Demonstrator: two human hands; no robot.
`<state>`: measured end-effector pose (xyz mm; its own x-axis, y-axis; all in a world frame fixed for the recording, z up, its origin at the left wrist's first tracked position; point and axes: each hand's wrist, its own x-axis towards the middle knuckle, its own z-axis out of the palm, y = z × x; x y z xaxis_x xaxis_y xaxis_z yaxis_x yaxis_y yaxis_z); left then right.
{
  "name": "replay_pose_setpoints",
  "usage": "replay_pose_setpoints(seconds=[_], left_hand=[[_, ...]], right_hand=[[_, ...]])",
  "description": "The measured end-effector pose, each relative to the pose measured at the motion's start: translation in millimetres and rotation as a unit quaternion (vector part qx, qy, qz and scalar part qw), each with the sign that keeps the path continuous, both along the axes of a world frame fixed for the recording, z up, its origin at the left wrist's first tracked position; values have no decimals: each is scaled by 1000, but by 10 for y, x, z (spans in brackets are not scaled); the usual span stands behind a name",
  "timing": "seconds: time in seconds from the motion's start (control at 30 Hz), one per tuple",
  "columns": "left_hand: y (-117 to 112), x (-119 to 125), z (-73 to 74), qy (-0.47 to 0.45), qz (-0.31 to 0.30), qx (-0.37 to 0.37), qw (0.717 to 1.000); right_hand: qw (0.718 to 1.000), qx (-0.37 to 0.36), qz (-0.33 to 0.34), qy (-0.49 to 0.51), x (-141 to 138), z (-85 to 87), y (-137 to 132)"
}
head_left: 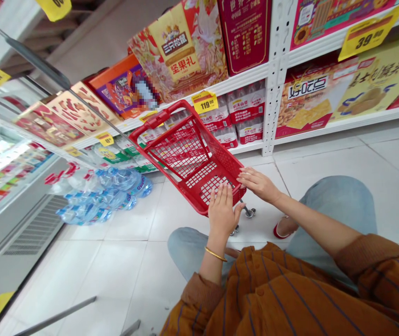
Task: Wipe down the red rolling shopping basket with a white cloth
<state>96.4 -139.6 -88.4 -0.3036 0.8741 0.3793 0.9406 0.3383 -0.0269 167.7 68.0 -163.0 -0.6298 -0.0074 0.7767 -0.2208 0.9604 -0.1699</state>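
In front of my knees stands a red wheeled shopping basket [220, 154], its handle end pointing away from me. A folded mesh flap shows inside, and I see no goods in it. My left hand [222, 210], with a gold bangle at the wrist, lies over the basket's near rim, fingers stretched out. At the basket's near right corner, my right hand [258, 184] rests on the rim with its fingers extended and close together. Neither hand wraps around anything that I can see. Small caster wheels [250, 213] show under the near end.
White shelving behind the basket carries gift boxes [182, 51], packs of bottled water [244, 102] and yellow price tags [204, 101]. Wrapped blue-capped water bottles [105, 191] sit on the tiled floor at left. A refrigerated case [35, 228] lines the left side. Metal bars [59, 315] cross the lower left.
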Motion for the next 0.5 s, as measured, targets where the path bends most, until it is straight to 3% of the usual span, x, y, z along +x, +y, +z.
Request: replay_pose_setpoints(seconds=[0.17,0.33,0.5], left_hand=[[129,49,-111,-1,40,-11,999],[27,-36,-179,-10,12,-5,1000],[-86,-119,-155,-18,-4,21,1000]], right_hand=[[1000,6,10,-2,41,24,-92],[998,53,42,-15,40,81,-47],[992,57,99,-47,5,143,112]])
